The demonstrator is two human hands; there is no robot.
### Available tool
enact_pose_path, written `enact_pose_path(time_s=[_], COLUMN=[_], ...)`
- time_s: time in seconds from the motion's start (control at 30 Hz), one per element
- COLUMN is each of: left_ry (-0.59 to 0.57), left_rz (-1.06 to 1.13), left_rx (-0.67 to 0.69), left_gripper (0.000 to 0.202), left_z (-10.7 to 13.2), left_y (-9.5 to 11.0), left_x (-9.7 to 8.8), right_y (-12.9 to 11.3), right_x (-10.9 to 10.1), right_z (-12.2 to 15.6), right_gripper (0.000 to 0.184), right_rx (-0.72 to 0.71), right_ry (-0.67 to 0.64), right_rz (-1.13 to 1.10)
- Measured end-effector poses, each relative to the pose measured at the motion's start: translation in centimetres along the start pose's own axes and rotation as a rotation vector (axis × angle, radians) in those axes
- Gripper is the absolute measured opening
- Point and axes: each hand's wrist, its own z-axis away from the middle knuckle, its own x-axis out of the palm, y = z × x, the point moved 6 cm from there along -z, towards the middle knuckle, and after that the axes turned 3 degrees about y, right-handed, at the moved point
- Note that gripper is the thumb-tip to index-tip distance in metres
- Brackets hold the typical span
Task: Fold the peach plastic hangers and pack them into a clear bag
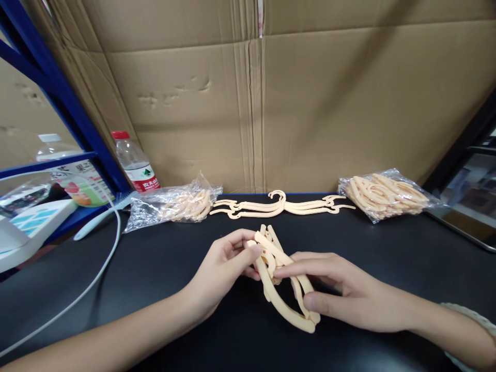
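Both my hands meet over the black table (163, 279) on a pair of folded beige plastic hanger pieces (284, 305). My left hand (225, 268) pinches their upper end between thumb and fingers. From the right, my right hand (344, 292) grips the same pieces, index finger laid across them and thumb near their lower end. Behind them an assembled beige hanger (281, 205) lies flat by the cardboard wall.
Two clear bags of beige hanger parts lie at the back, one on the left (174, 206), one on the right (383, 194). A water bottle (135, 163) stands by a blue rack (58, 98). A white cable (104, 258) crosses the left side. Cardboard (310, 93) walls the back.
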Motion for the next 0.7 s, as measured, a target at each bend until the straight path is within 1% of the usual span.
enact_pose_path(time_s=[0.13, 0.23, 0.3, 0.37, 0.43, 0.5, 0.57, 0.63, 0.7], left_ry=[-0.033, -0.058, -0.063, -0.038, 0.009, 0.048, 0.041, -0.038, -0.171], left_rz=[-0.05, -0.074, -0.065, -0.054, -0.091, -0.229, -0.48, -0.751, -0.949], left_rx=[-0.015, -0.016, -0.014, 0.015, 0.096, 0.219, 0.36, 0.477, 0.536], left_gripper=[0.024, 0.029, 0.033, 0.037, 0.038, 0.033, 0.027, 0.027, 0.032], left_z=[0.2, 0.2, 0.1, -0.1, -0.3, -0.3, -0.1, 0.3, 0.8], left_y=[-0.3, -0.3, -0.3, -0.1, 0.5, 1.3, 1.9, 2.0, 1.5], left_x=[0.6, 1.0, 1.0, 0.6, -0.1, -0.8, -0.9, -0.1, 0.8], right_y=[-0.6, -0.7, -0.6, -0.1, 0.7, 1.9, 3.4, 4.6, 5.0], right_x=[0.0, 0.2, 0.0, -0.6, -1.8, -3.4, -4.5, -5.0, -4.8], right_z=[0.0, -0.1, 0.0, -0.1, -0.2, -0.3, -0.3, -0.2, -0.1], right_gripper=[0.041, 0.041, 0.041, 0.04, 0.038, 0.038, 0.04, 0.043, 0.044], right_rx=[-0.064, -0.053, -0.018, 0.018, 0.051, 0.104, 0.186, 0.244, 0.242], right_ry=[-0.005, -0.03, -0.02, 0.03, 0.139, 0.265, 0.341, 0.345, 0.317], right_rz=[0.043, 0.015, -0.025, -0.072, -0.092, -0.062, 0.024, 0.16, 0.316])
